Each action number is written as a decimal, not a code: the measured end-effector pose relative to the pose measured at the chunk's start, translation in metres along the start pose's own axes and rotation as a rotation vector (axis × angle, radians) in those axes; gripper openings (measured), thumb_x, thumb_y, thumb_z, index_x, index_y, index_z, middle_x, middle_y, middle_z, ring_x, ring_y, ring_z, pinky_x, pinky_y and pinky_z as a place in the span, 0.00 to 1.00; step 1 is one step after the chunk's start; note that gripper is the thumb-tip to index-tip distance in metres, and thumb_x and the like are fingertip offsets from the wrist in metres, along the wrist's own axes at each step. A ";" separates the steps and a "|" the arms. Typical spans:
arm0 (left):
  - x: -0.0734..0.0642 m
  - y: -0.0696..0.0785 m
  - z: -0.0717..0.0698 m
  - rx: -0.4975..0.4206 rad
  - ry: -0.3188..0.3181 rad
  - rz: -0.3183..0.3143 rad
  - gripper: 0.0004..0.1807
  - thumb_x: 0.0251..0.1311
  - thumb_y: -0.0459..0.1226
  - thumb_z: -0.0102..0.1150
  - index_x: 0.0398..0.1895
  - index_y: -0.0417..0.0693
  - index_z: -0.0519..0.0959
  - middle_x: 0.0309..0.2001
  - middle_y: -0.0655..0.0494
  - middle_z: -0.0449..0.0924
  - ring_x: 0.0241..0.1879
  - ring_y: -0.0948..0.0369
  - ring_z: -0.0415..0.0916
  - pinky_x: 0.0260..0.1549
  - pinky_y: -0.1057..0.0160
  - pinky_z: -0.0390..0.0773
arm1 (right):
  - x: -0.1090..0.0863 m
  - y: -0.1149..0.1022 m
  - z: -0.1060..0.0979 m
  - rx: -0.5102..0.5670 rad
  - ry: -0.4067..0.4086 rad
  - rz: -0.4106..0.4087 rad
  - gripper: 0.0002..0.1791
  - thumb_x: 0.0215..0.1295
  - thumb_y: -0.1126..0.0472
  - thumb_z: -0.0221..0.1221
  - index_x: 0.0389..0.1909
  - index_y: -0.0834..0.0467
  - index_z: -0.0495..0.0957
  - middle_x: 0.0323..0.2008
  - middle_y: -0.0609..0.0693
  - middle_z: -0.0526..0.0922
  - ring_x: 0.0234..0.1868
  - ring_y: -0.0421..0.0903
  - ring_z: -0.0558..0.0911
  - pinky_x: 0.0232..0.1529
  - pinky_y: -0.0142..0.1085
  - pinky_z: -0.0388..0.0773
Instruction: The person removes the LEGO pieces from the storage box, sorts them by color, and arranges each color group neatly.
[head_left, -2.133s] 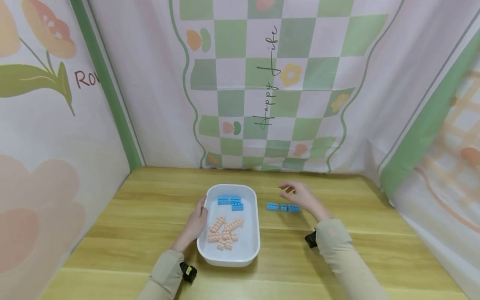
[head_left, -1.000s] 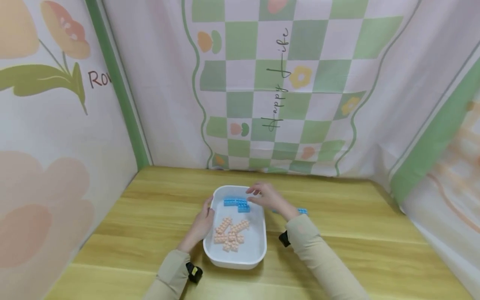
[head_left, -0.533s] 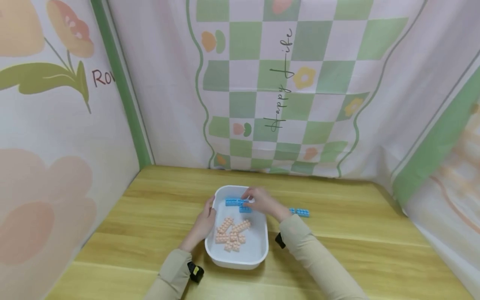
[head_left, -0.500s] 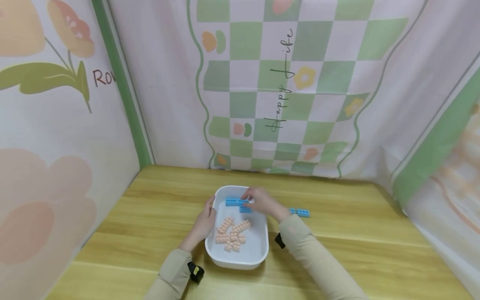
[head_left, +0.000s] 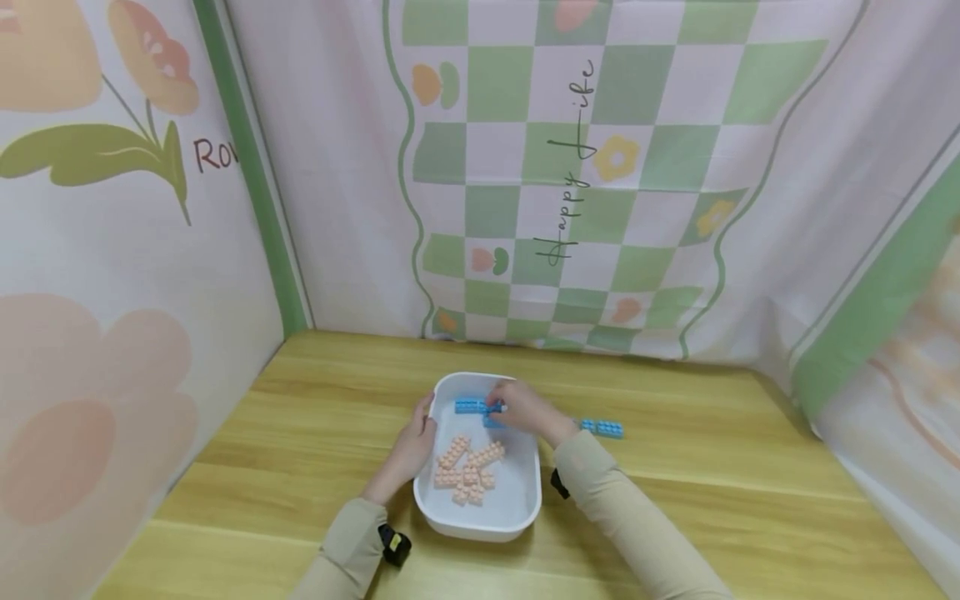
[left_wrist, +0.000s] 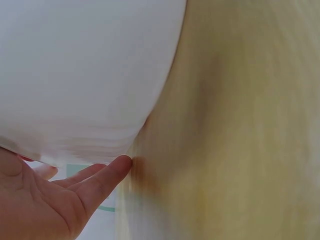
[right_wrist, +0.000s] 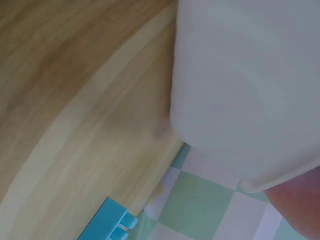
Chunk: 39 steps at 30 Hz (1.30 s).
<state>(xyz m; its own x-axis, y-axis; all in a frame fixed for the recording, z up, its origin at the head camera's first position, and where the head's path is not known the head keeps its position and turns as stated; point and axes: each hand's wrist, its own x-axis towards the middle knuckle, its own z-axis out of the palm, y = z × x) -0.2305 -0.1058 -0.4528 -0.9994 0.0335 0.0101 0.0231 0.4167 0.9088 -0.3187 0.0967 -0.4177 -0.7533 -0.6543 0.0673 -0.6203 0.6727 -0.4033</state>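
Observation:
On the table stands a white tub (head_left: 517,492). My left hand (head_left: 415,442) holds its left side, the thumb near the rim; in the left wrist view fingers (left_wrist: 102,187) press the outer wall from below. Reaching over the right rim, my right hand (head_left: 525,408) has its fingertips curled down onto a small blue toy brick (head_left: 493,407) near the tub's far end, and seems to pinch it. The fingers partly cover that brick. Another blue brick (head_left: 468,407) lies to its left, and one more shows just below, partly hidden. Several peach bricks (head_left: 470,477) fill the tub's nearer half.
Right of the tub, blue bricks (head_left: 609,429) lie in a row on the wooden table (head_left: 697,467), partly behind the right forearm. One blue brick (right_wrist: 107,222) shows in the right wrist view. Patterned curtains (head_left: 502,208) close off the back and sides.
My right hand has moved left from over the table bricks into the tub and lowered onto the blue bricks there. The left hand stays on the tub. The head view has shifted slightly.

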 end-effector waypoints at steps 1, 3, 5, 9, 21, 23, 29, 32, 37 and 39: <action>0.000 0.000 0.000 0.000 -0.001 -0.001 0.28 0.72 0.39 0.30 0.73 0.44 0.46 0.53 0.31 0.73 0.39 0.49 0.78 0.35 0.56 0.81 | 0.000 0.000 0.000 -0.008 -0.001 0.004 0.09 0.55 0.67 0.63 0.38 0.64 0.82 0.39 0.55 0.82 0.43 0.51 0.80 0.48 0.42 0.79; 0.001 -0.001 0.000 0.004 0.002 -0.003 0.28 0.72 0.39 0.30 0.73 0.44 0.46 0.54 0.32 0.73 0.39 0.49 0.78 0.35 0.56 0.80 | -0.001 0.001 0.001 -0.021 -0.003 0.014 0.09 0.55 0.66 0.64 0.38 0.63 0.82 0.38 0.54 0.82 0.43 0.51 0.80 0.48 0.42 0.79; 0.001 -0.002 0.000 0.000 0.002 -0.008 0.28 0.72 0.39 0.30 0.73 0.44 0.46 0.54 0.32 0.73 0.39 0.50 0.78 0.35 0.57 0.80 | -0.001 0.001 0.002 -0.035 -0.007 0.031 0.09 0.55 0.66 0.64 0.37 0.62 0.82 0.38 0.53 0.81 0.43 0.50 0.80 0.48 0.42 0.78; 0.002 -0.002 0.000 -0.006 0.003 -0.011 0.28 0.72 0.39 0.30 0.73 0.45 0.46 0.54 0.32 0.73 0.39 0.50 0.78 0.36 0.56 0.80 | -0.003 0.001 0.003 -0.069 -0.001 0.041 0.08 0.54 0.65 0.65 0.36 0.62 0.83 0.38 0.53 0.81 0.42 0.49 0.80 0.47 0.40 0.79; 0.002 -0.003 0.001 0.001 0.010 -0.001 0.28 0.72 0.39 0.30 0.73 0.44 0.47 0.54 0.32 0.73 0.42 0.48 0.78 0.40 0.53 0.79 | -0.007 0.001 0.005 -0.181 0.048 -0.067 0.06 0.52 0.68 0.66 0.32 0.63 0.84 0.34 0.53 0.79 0.37 0.48 0.79 0.42 0.39 0.80; 0.003 -0.003 0.001 -0.002 0.009 0.000 0.28 0.72 0.39 0.30 0.73 0.44 0.47 0.54 0.33 0.73 0.42 0.48 0.78 0.41 0.53 0.79 | -0.007 0.001 0.006 -0.175 0.048 -0.066 0.06 0.51 0.68 0.66 0.32 0.63 0.84 0.33 0.52 0.79 0.36 0.47 0.79 0.41 0.39 0.80; 0.003 -0.005 0.000 -0.007 0.006 -0.002 0.28 0.72 0.39 0.30 0.73 0.44 0.46 0.54 0.33 0.73 0.42 0.49 0.77 0.42 0.53 0.79 | -0.006 0.000 0.007 -0.177 0.040 -0.049 0.07 0.50 0.66 0.67 0.32 0.61 0.84 0.32 0.50 0.79 0.36 0.45 0.78 0.42 0.38 0.79; 0.003 -0.005 0.000 -0.008 0.007 -0.001 0.28 0.72 0.39 0.30 0.73 0.44 0.46 0.54 0.33 0.73 0.42 0.48 0.78 0.41 0.52 0.79 | -0.006 0.000 0.008 -0.216 0.040 -0.055 0.07 0.49 0.66 0.68 0.32 0.60 0.84 0.33 0.51 0.80 0.36 0.46 0.79 0.42 0.38 0.80; 0.003 -0.004 0.000 -0.006 0.005 -0.005 0.28 0.72 0.39 0.30 0.73 0.45 0.47 0.55 0.33 0.72 0.44 0.47 0.77 0.42 0.51 0.79 | -0.007 -0.002 0.009 -0.274 0.019 -0.035 0.07 0.48 0.67 0.68 0.30 0.61 0.84 0.32 0.52 0.82 0.36 0.47 0.80 0.43 0.38 0.80; 0.003 -0.004 0.000 -0.003 0.003 -0.006 0.28 0.72 0.39 0.30 0.73 0.45 0.47 0.56 0.32 0.72 0.46 0.46 0.77 0.43 0.50 0.79 | -0.006 -0.002 0.009 -0.279 0.014 -0.019 0.06 0.48 0.67 0.67 0.30 0.61 0.84 0.31 0.52 0.83 0.36 0.47 0.80 0.43 0.38 0.80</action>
<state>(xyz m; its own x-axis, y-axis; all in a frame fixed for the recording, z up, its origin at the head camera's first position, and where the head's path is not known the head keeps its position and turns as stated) -0.2335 -0.1068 -0.4562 -0.9996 0.0277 0.0058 0.0168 0.4137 0.9103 -0.3108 0.0961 -0.4252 -0.7429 -0.6640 0.0853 -0.6689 0.7311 -0.1347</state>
